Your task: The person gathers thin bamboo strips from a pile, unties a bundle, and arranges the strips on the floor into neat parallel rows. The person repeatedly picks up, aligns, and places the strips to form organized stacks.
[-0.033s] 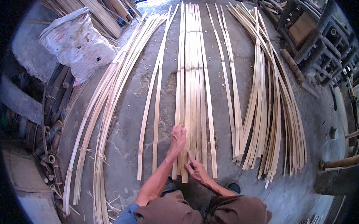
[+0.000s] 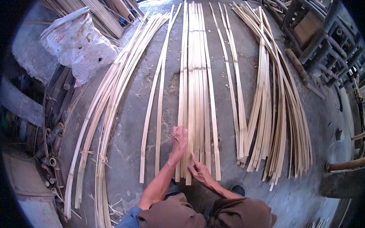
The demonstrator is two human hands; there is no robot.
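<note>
Long pale bamboo strips [image 2: 197, 94] lie side by side on the floor in front of me, their near ends at my feet. My left hand [image 2: 180, 138] is closed at the left edge of this row, its fingers curled on a bamboo strip; its fingertips are partly hidden. Lower and to the right, my right hand [image 2: 201, 172] rests against the near part of the row. Its index finger points forward along a strip, and the thumb stands apart. Two loose strips [image 2: 160, 113] lie left of the row.
Bundles of strips lie at left [image 2: 115, 87] and right [image 2: 283, 117]. A stained white sack [image 2: 80, 44] sits at the far left, near bamboo poles [image 2: 54, 161]. Dark wooden frames [image 2: 323, 42] stand at the far right. Brown cloth [image 2: 173, 216] covers my knees.
My left hand has shifted very slightly forward along the row. The right hand and the strips look nearly the same.
</note>
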